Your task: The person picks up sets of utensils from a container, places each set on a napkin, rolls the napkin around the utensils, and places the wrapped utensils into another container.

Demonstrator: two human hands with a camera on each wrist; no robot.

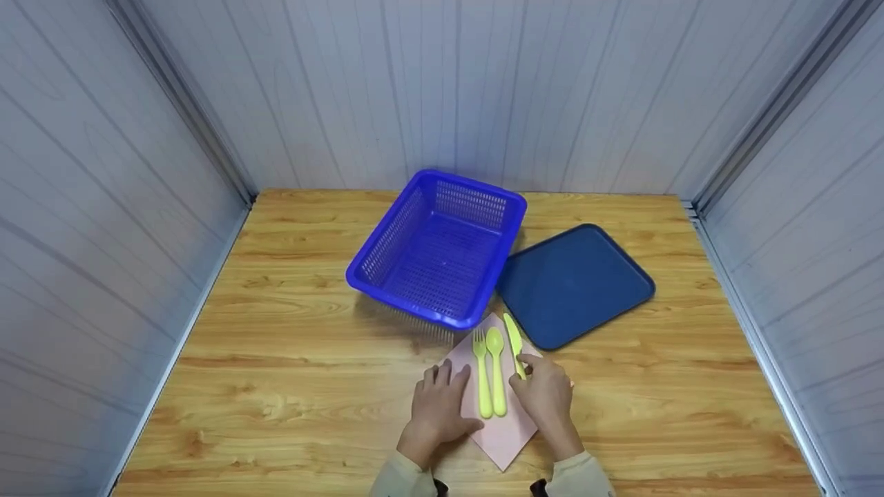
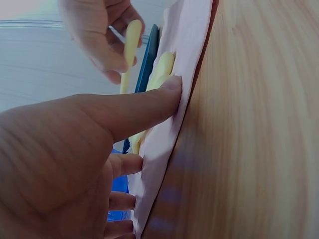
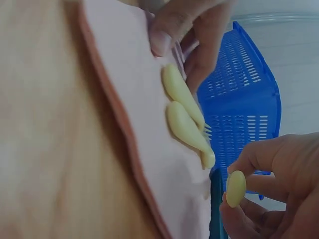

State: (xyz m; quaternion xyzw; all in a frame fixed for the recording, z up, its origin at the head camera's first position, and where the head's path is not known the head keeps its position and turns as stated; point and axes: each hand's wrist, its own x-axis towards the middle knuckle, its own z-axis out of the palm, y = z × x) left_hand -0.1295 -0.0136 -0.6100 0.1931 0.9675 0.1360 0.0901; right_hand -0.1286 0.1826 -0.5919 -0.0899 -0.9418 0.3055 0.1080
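A yellow plastic fork (image 1: pixel 481 376) and a yellow spoon (image 1: pixel 496 373) lie side by side on a pink cloth napkin (image 1: pixel 503 449). My right hand (image 1: pixel 545 392) pinches the handle of a yellow knife (image 1: pixel 512 335) between thumb and fingers. In the right wrist view the knife's handle end (image 3: pixel 236 189) shows between the fingertips, raised off the napkin. My left hand (image 1: pixel 440 407) rests on the napkin's left edge with fingers spread. Its thumb (image 2: pixel 149 107) presses the cloth near the handle ends of the fork and spoon.
Behind the napkin stands a blue perforated plastic basket (image 1: pixel 442 259). A dark blue tray (image 1: pixel 577 283) lies to its right, near the napkin's far corner. All sit on a wood-grain table (image 1: pixel 276 386) with pale panel walls (image 1: pixel 387 90) on three sides.
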